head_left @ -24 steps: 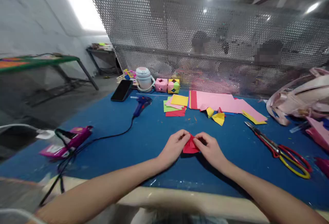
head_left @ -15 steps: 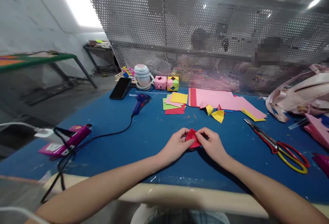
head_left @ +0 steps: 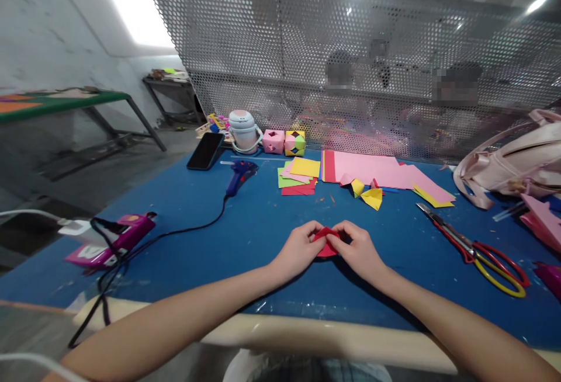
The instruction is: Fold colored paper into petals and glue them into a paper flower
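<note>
A small piece of folded red paper [head_left: 326, 248] is pinched between both hands, just above the blue table [head_left: 263, 236]. My left hand [head_left: 299, 249] grips its left side, thumb in front. From the right, my right hand [head_left: 356, 249] presses its thumb and fingers on the same paper. Parts of the paper are hidden behind the fingers. Beyond the hands lie folded yellow paper pieces [head_left: 372, 198] and a stack of coloured paper squares [head_left: 305, 167].
Scissors [head_left: 464, 245] with red and yellow handles lie at right. A blue glue gun [head_left: 239, 176], a phone [head_left: 205, 150], a lidded cup [head_left: 243, 132] and paper cubes [head_left: 274, 142] stand at back left. A purple power strip [head_left: 127, 236] trails cables. Behind is a perforated metal screen [head_left: 263, 37].
The red paper has turned in my fingers and now lies flatter, its lower edge toward me. My thumbs have come closer together at its middle.
</note>
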A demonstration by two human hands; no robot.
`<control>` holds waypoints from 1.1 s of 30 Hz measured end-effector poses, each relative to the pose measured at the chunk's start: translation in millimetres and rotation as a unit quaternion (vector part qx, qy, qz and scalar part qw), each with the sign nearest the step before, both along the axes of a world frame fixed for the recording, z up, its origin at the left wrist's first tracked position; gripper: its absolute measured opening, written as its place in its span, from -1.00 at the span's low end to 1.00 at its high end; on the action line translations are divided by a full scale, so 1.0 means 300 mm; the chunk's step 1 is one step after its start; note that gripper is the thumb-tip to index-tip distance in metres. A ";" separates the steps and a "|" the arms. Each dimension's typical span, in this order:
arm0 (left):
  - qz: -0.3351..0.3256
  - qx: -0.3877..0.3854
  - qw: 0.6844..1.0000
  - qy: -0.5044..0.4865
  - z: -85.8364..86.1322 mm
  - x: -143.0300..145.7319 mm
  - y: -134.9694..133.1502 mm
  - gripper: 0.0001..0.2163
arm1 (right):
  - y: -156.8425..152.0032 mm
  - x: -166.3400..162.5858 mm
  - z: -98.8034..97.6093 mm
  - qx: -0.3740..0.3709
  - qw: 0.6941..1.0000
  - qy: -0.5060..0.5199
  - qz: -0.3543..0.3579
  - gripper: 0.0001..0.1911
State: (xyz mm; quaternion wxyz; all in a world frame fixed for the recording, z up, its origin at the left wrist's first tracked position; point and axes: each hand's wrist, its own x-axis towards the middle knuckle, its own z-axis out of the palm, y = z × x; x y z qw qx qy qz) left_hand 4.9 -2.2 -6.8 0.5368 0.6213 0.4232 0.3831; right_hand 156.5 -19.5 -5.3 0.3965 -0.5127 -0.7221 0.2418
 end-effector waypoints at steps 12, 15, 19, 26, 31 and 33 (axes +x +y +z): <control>-0.016 -0.024 1.000 -0.001 -0.009 0.006 -0.004 -0.84 | -0.001 -0.003 0.015 0.041 0.998 0.036 0.024 -0.85; -0.014 -0.014 1.000 0.015 -0.019 0.007 -0.001 -0.83 | -0.001 -0.005 0.014 0.033 0.998 0.038 0.025 -0.83; -0.022 0.013 0.999 0.038 -0.024 0.005 -0.001 -0.84 | -0.003 -0.010 0.013 0.017 0.999 0.040 0.009 -0.80; 0.014 -0.017 1.000 0.007 -0.004 0.001 -0.004 -0.87 | -0.006 -0.011 0.002 -0.027 1.000 0.010 -0.001 -0.88; 0.035 0.031 0.997 0.060 -0.016 -0.006 0.009 -0.97 | 0.000 -0.013 -0.016 -0.017 0.998 -0.055 -0.024 -0.84; 0.032 0.034 0.996 0.079 -0.021 -0.006 0.009 -0.97 | 0.001 -0.015 -0.019 0.000 0.998 -0.062 -0.023 -0.87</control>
